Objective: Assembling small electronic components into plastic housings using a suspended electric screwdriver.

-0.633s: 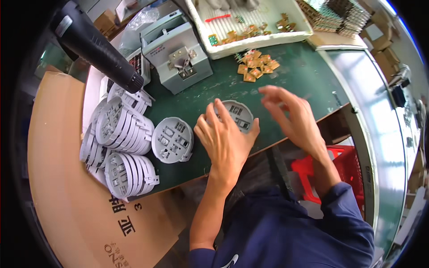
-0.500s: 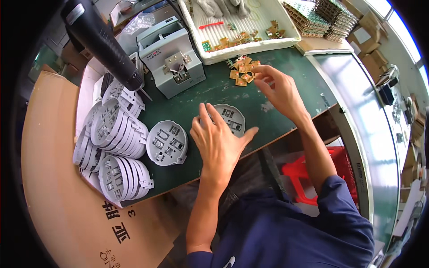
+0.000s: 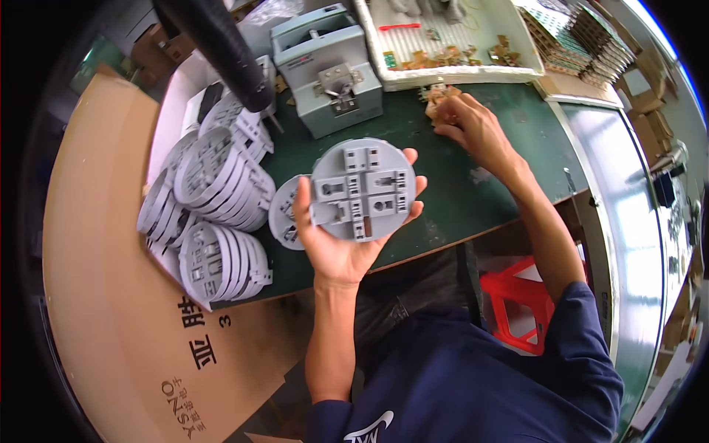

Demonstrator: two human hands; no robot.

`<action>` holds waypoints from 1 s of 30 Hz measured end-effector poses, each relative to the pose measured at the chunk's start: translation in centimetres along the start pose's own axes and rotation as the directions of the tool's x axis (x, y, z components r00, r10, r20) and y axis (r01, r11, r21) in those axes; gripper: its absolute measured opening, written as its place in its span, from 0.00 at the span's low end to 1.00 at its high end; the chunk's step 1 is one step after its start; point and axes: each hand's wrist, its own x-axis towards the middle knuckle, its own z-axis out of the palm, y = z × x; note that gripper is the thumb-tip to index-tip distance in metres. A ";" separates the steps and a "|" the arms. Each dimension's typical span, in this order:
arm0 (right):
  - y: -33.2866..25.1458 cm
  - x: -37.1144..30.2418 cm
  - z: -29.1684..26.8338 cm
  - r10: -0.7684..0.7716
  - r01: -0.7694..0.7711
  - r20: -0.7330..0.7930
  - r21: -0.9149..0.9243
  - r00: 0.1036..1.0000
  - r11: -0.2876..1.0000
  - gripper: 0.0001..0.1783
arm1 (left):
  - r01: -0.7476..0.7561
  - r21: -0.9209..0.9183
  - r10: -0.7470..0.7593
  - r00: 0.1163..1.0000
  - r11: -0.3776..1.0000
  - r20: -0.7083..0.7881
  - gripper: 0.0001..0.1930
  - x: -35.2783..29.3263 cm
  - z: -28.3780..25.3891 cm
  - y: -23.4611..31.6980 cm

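Observation:
My left hand [image 3: 338,260] grips a round grey plastic housing [image 3: 375,193] from below, its thumb on the left rim and its fingertips round the right. The housing is lifted above the green table, showing a face with slots, raised frames and small metal contacts. Partly hidden behind my left thumb, another round grey housing [image 3: 283,215] lies on the table. My right hand [image 3: 484,136] is over a small pile of yellowish circuit boards [image 3: 436,91], with its fingers bent and closed among them. Whatever is between those fingertips is hidden.
Stacked grey housings [image 3: 221,173] fill the table's left side. A black electric screwdriver [image 3: 221,55] hangs above them, beside a grey metal machine [image 3: 306,70]. Behind the pile is a white foam tray [image 3: 473,77] with boards and gloves. A red plastic stool [image 3: 509,295] stands below the edge.
My left hand has picked up the housing it was over and turned palm up beneath it. My right hand has closed its fingers at the board pile. The whole view has shifted.

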 end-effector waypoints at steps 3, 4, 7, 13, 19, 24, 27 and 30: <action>0.0 -0.1 0.1 0.025 -0.025 0.022 0.009 0.999 1.000 0.13 | 0.008 0.065 -0.008 1.000 0.998 -0.004 0.47 0.2 -0.1 0.3; -0.1 -0.1 0.2 0.038 -0.037 0.023 -0.036 0.999 0.999 0.12 | -0.002 0.063 0.002 1.000 0.998 -0.003 0.47 0.1 0.2 0.3; 0.4 -0.7 1.1 0.008 -0.009 -0.011 -0.180 1.000 0.984 0.10 | -0.025 0.236 0.027 1.000 0.971 -0.005 0.47 0.3 0.8 0.4; 0.8 -1.3 1.0 -0.073 0.027 -0.140 -0.305 0.987 0.952 0.09 | -0.037 0.360 0.105 0.980 0.932 -0.172 0.42 0.1 2.0 0.4; -1.0 -1.6 -0.5 0.038 -0.082 -0.281 -0.144 0.959 0.986 0.13 | -0.044 0.556 0.212 0.947 0.830 -0.242 0.36 0.1 2.2 -0.7; -2.9 -1.6 -2.0 0.439 -0.351 0.030 0.651 0.898 0.673 0.19 | 0.083 0.867 0.379 0.917 -0.491 0.127 0.42 -0.1 1.4 -3.8; -3.0 -2.0 -1.6 0.377 -0.297 0.170 0.902 0.911 0.312 0.21 | 0.279 0.535 0.409 0.902 -0.797 0.137 0.45 0.1 -0.3 -5.8; -3.3 -2.7 -1.5 0.370 -0.357 0.304 0.930 0.878 0.085 0.20 | 0.277 0.339 0.378 0.882 -0.899 0.280 0.40 0.3 -0.7 -6.5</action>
